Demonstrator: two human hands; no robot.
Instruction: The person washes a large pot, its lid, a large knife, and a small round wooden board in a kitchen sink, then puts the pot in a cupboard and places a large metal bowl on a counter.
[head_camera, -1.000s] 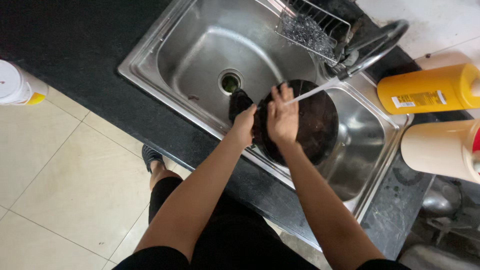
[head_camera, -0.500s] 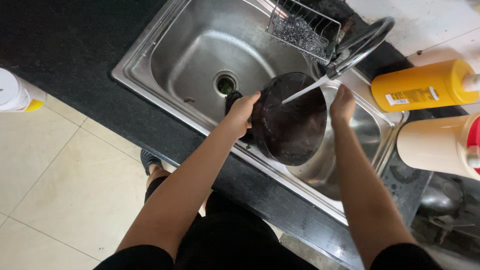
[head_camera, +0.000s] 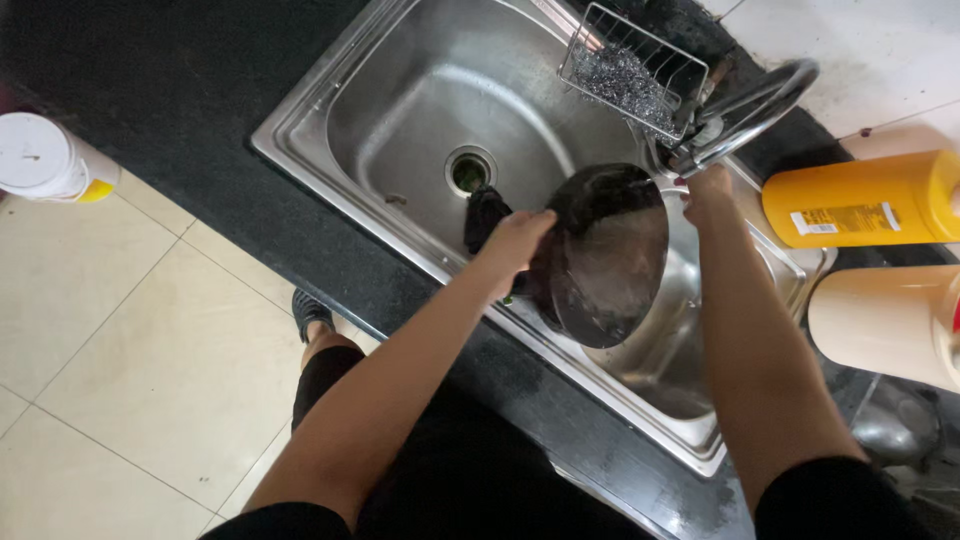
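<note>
1. A black stone counter (head_camera: 150, 90) holds a steel double sink (head_camera: 400, 110).
2. Pale cream floor tiles (head_camera: 120, 360) lie below, evenly lit.
3. The wall (head_camera: 880, 60) behind looks white, possibly tiled.

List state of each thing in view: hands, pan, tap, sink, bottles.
left hand: shut on the pan's handle
right hand: at the tap, grip unclear
pan: tilted over the sink, wet
tap: no water visible
sink: left basin holds no dishes, drain open
yellow bottle: lying on its side
wire basket: holds steel wool
</note>
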